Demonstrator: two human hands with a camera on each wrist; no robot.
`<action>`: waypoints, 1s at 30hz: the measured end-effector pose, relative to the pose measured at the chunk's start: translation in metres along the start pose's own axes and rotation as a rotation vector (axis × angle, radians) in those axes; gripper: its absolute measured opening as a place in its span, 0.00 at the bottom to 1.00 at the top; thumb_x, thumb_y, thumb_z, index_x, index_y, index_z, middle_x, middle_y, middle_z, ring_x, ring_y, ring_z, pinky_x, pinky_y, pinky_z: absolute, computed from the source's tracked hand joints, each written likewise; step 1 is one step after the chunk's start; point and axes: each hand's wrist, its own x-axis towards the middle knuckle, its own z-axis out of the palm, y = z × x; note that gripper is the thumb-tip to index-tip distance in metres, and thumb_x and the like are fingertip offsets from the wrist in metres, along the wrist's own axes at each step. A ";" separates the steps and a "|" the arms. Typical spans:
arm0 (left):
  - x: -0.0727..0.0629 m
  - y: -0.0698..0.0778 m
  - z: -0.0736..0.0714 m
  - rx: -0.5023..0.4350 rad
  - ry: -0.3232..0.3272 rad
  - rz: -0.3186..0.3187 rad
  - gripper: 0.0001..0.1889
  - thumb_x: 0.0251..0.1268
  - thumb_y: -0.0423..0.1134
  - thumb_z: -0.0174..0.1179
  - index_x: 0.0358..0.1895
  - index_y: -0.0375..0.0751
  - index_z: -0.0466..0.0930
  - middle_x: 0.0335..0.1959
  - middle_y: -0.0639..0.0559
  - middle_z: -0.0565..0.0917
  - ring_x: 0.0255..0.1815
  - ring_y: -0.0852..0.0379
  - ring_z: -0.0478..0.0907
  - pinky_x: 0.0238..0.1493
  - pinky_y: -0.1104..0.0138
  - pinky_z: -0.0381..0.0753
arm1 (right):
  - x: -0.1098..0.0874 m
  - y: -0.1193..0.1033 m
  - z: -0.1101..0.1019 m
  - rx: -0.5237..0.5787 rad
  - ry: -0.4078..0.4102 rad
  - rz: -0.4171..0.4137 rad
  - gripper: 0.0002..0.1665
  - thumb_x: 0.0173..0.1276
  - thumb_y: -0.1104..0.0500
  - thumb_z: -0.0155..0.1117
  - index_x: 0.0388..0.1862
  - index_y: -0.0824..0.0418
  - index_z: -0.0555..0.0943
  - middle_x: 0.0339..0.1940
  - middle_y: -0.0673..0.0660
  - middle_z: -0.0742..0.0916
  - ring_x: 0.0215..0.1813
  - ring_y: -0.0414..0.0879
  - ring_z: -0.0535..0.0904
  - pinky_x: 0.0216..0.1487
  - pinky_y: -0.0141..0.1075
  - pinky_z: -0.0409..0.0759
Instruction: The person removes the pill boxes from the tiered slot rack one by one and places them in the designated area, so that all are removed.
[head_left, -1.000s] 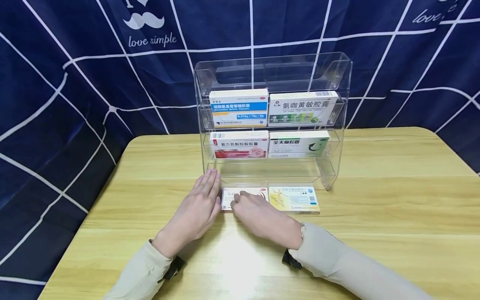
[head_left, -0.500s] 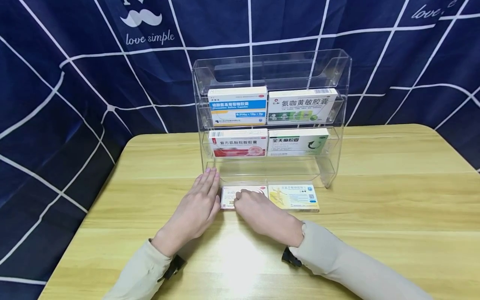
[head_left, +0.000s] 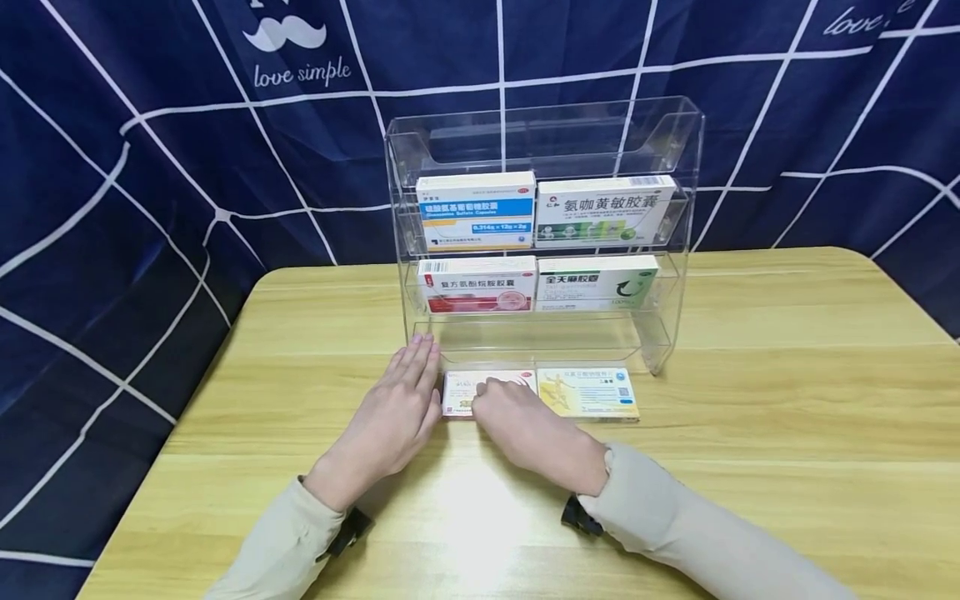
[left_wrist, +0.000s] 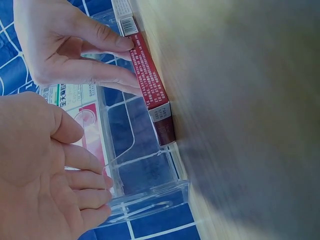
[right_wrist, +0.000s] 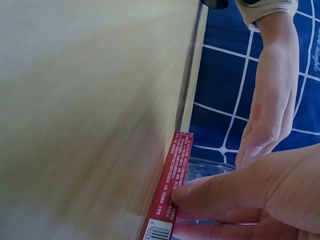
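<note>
A thin white medicine box [head_left: 459, 395] with a red side [left_wrist: 147, 72] lies flat at the foot of the clear acrylic rack [head_left: 540, 335]. My right hand [head_left: 525, 427] holds it, thumb against the red front side and curled fingers on top, covering part of its face. My left hand [head_left: 393, 417] rests beside the box's left end, fingers straight and pointing toward the rack's lower left corner; in the left wrist view its palm shows with nothing in it. A white and yellow medicine box [head_left: 592, 393] lies flat, end to end with the first one.
On the rack's upper tiers stand a blue and white box [head_left: 477, 212], a green and white box [head_left: 603, 212], a red and white box [head_left: 477, 286] and a white box with a green stripe [head_left: 596, 284]. A dark blue curtain [head_left: 562, 50] hangs behind the wooden table [head_left: 787, 400].
My right hand has shifted slightly to the right over the box, its fingers drawn closer together. The left hand and the boxes stay nearly in place.
</note>
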 end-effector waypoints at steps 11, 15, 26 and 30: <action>-0.001 0.001 0.000 0.013 -0.009 0.002 0.28 0.73 0.38 0.45 0.69 0.22 0.57 0.72 0.29 0.57 0.75 0.39 0.51 0.74 0.52 0.52 | -0.003 0.002 0.001 0.014 0.038 -0.025 0.04 0.55 0.73 0.69 0.26 0.66 0.83 0.25 0.57 0.81 0.26 0.47 0.78 0.25 0.30 0.81; -0.001 -0.001 0.000 0.021 -0.006 0.002 0.28 0.73 0.37 0.45 0.69 0.22 0.57 0.72 0.29 0.57 0.75 0.38 0.51 0.74 0.52 0.52 | -0.003 0.004 0.001 0.016 0.051 -0.040 0.05 0.55 0.73 0.68 0.26 0.66 0.83 0.24 0.58 0.81 0.25 0.47 0.77 0.25 0.29 0.81; -0.002 -0.001 -0.001 0.018 -0.007 0.001 0.28 0.73 0.38 0.45 0.69 0.22 0.57 0.72 0.30 0.55 0.75 0.38 0.51 0.74 0.51 0.53 | -0.004 0.014 -0.024 0.169 0.110 -0.020 0.13 0.55 0.78 0.61 0.34 0.65 0.85 0.28 0.56 0.86 0.27 0.45 0.81 0.30 0.27 0.82; -0.002 -0.001 0.000 0.005 0.001 0.002 0.28 0.74 0.39 0.44 0.69 0.22 0.57 0.72 0.29 0.56 0.74 0.37 0.52 0.74 0.51 0.52 | -0.016 0.037 -0.047 0.275 0.247 0.037 0.14 0.58 0.77 0.61 0.41 0.67 0.85 0.34 0.60 0.88 0.26 0.42 0.81 0.30 0.25 0.81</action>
